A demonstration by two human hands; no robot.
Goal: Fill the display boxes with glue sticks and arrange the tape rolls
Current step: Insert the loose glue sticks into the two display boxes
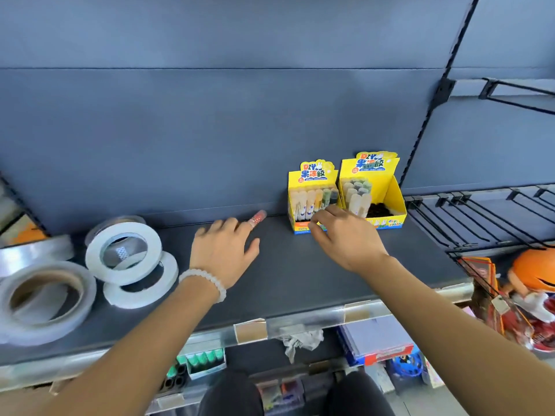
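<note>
Two yellow display boxes stand at the back of the dark shelf (300, 274). The left display box (312, 175) holds a row of glue sticks. The right display box (393, 199) has several sticks on its left side and bare room on its right. My right hand (345, 235) has curled fingers gripping the left box's front edge. A red glue stick (259, 217) lies by the back wall. My left hand (223, 247) is spread palm down, index fingertip touching that stick. White tape rolls (123, 253) and larger clear tape rolls (45, 301) lie overlapping at the left.
Black wire hooks (480, 217) stick out on the right, above an orange plush toy (531, 274). Below the shelf's metal front rail (300, 322) sit a box of green-capped items (204, 361), a crumpled cloth (300, 340) and notebooks (375, 337).
</note>
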